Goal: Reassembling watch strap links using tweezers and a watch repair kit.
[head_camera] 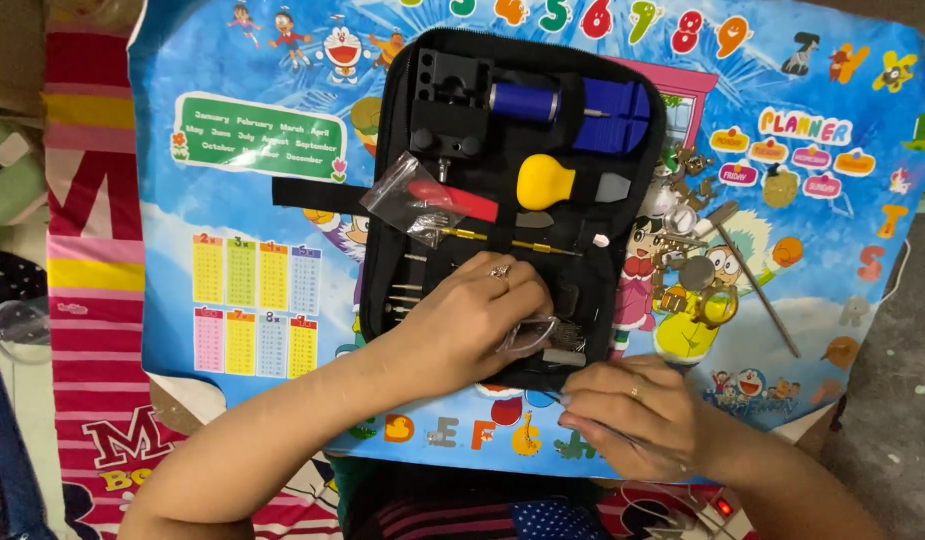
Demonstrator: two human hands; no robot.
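Left hand (472, 318) sits curled inside the open black tool case (622, 260), fingers narrow around a small clear plastic bag (530, 335) at the case's lower edge; right hand (632, 415) pinches the bag's near end, just below the case, on the colourful cartoon mat (232, 200)

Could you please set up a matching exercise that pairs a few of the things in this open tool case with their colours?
Things:
1. Round-handled tool
2. Cylindrical handle at the top of the case
3. Flat tool partly under the clear plastic bag
4. Ring on the left hand

Colours:
A. red
B. silver
C. yellow
D. dark blue

Pairs: 1-C, 2-D, 3-A, 4-B
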